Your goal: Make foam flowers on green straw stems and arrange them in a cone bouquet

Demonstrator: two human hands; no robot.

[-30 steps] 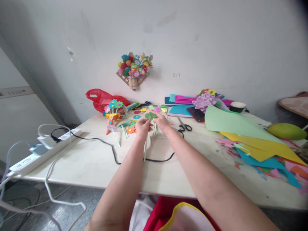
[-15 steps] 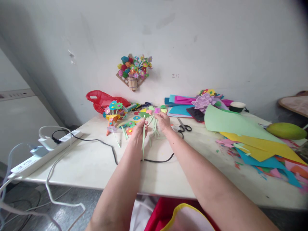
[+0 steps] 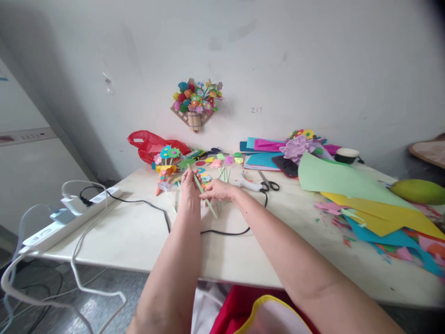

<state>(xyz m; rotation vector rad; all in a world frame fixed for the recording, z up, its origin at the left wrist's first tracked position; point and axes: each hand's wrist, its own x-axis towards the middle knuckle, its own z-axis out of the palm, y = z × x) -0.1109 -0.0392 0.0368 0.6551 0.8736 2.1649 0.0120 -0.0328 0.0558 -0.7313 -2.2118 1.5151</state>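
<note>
My left hand [image 3: 190, 184] is closed on a green foam flower [image 3: 187, 163], whose pale green stem strip [image 3: 209, 205] slants down to the right. Beside it, the fingers of my right hand [image 3: 218, 189] are pinched together at that strip. More pale green strips [image 3: 225, 174] lie just behind my right hand. A white glue gun [image 3: 248, 183] rests to the right, near black-handled scissors [image 3: 270, 185]. An orange cone of foam flowers [image 3: 166, 171] stands left of my hands.
A red plastic bag [image 3: 149, 144] lies at the back left. Foam sheets [image 3: 351, 185] and scraps cover the right side. A black cable [image 3: 225, 233] crosses the table, and a power strip [image 3: 69, 222] lies at the left edge.
My left hand has moved left and the strip now slants. My right hand has left the loose strips and come down to the held strip, uncovering the glue gun.
</note>
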